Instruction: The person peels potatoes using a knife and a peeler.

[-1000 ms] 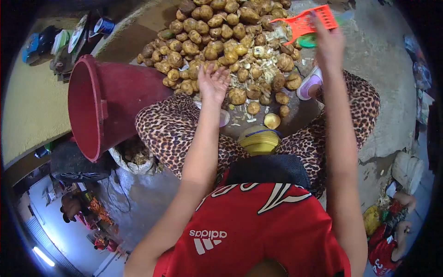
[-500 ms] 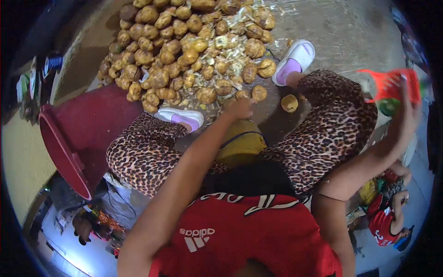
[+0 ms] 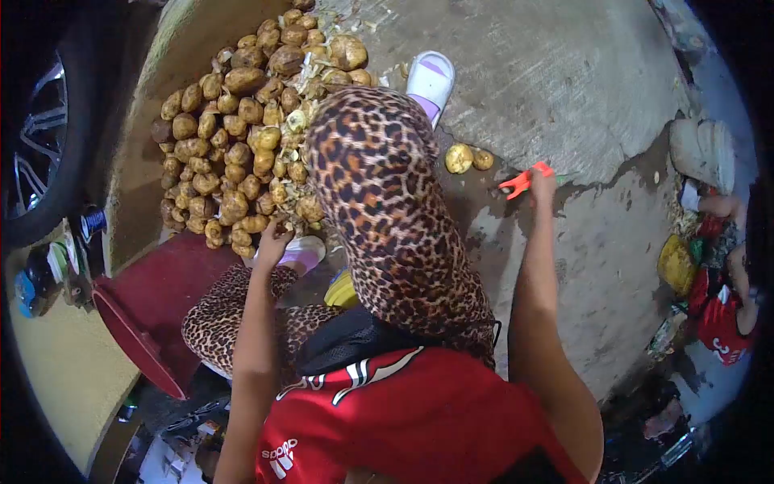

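Round, brown-yellow root vegetables (image 3: 234, 165) lie in a large pile at the upper left, with pale peel scraps (image 3: 308, 77) among them. My left hand (image 3: 274, 240) is at the pile's lower edge, beside a sandal, with its fingers bent and apart and nothing clearly held. On the right, my right hand (image 3: 543, 187) is closed on an orange plastic tool (image 3: 526, 179) over the concrete floor. A pale, peeled-looking piece (image 3: 459, 158) and a browner one (image 3: 483, 159) lie left of the tool.
A dark red bucket (image 3: 153, 302) lies tipped at the left. Part of a yellow container (image 3: 342, 290) shows between the legs. My raised knee (image 3: 371, 153) stands between my hands. A wheel (image 3: 40, 137) is far left; another person in red (image 3: 721, 323) is at the right.
The view has shifted, and one knee now stands upright before the pile. My right hand has brought the orange tool lower over the floor; my left hand is now at the pile's lower edge.
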The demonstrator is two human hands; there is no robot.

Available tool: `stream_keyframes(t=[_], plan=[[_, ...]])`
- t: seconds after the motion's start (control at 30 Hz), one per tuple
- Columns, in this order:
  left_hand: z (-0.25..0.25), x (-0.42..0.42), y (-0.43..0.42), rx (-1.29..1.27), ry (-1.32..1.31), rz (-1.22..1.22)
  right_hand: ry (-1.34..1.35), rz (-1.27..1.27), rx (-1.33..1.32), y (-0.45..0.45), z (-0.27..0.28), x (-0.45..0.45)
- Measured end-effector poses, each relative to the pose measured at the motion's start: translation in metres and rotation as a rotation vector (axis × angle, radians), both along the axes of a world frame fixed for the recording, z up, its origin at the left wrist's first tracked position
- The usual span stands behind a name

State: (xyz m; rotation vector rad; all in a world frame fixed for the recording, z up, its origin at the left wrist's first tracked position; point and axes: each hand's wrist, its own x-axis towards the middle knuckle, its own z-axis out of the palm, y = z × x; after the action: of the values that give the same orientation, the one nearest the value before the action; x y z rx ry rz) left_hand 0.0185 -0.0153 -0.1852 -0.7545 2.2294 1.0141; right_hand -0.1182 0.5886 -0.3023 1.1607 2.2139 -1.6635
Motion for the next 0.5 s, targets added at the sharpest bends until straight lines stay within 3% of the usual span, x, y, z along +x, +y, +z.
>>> stream_keyframes(t=[0.03,0.1,0.13,0.23,0.47,0.5], plan=[[0.011,0.004,-0.002,0.059,-0.038,0.094,-0.010,0.033,-0.047,-0.009,-0.022,0.017],[0.007,0.016,-0.010,0.101,0.000,0.133,-0.135,0.049,0.325,-0.029,-0.064,0.034],[0.006,0.022,-0.013,0.100,-0.006,0.126,-0.064,0.120,0.324,-0.066,0.008,0.022],[0.020,0.019,0.001,0.072,-0.004,0.112,-0.010,0.193,0.300,-0.089,0.007,0.007],[0.034,0.012,0.028,0.063,0.066,0.020,0.017,0.493,0.634,-0.151,-0.013,-0.012],[0.039,0.008,0.034,0.068,0.072,0.027,-0.130,0.515,0.595,-0.156,-0.010,-0.013]])
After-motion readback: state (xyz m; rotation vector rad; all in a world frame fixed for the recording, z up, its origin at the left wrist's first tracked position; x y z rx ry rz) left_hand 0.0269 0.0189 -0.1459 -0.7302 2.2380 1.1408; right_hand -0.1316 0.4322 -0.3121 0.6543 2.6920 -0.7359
